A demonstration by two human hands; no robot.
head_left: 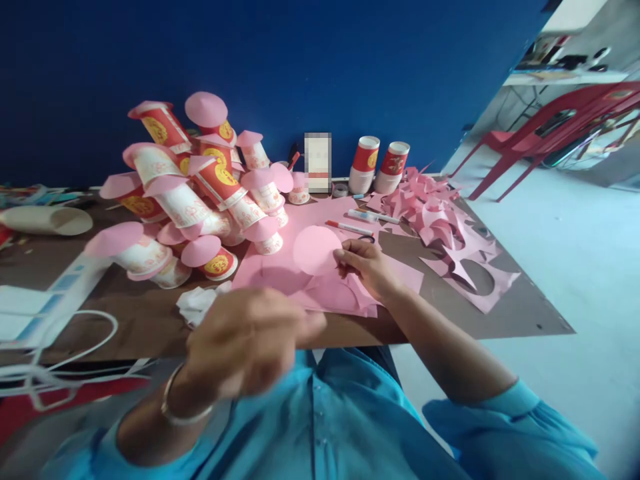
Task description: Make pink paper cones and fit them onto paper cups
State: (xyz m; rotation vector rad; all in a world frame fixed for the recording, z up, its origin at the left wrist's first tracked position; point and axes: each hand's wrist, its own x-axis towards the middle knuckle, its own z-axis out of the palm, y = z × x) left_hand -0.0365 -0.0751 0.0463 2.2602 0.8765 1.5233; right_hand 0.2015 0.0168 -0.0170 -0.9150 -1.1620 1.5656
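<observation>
A pink paper circle (316, 250) is pinched by its right edge between the thumb and fingers of my right hand (367, 265). It is held over pink paper sheets (320, 212) on the table. My left hand (255, 340) is raised near the table's front edge, closer to the camera and apart from the circle. Motion smears its fingers, so whether it holds anything is unclear. Crumpled white tissue (197, 303) lies just behind it. Beyond the circle are a red-capped marker (350, 229) and a white pen (373, 215).
Paper cups with pink cone tops (183, 203) are piled at the left. Two cup stacks (369, 165) stand by the blue wall (300, 60). Pink paper offcuts (425, 207) heap at right. White cables (75, 320) lie front left, and a red chair (520, 150) stands beyond the table.
</observation>
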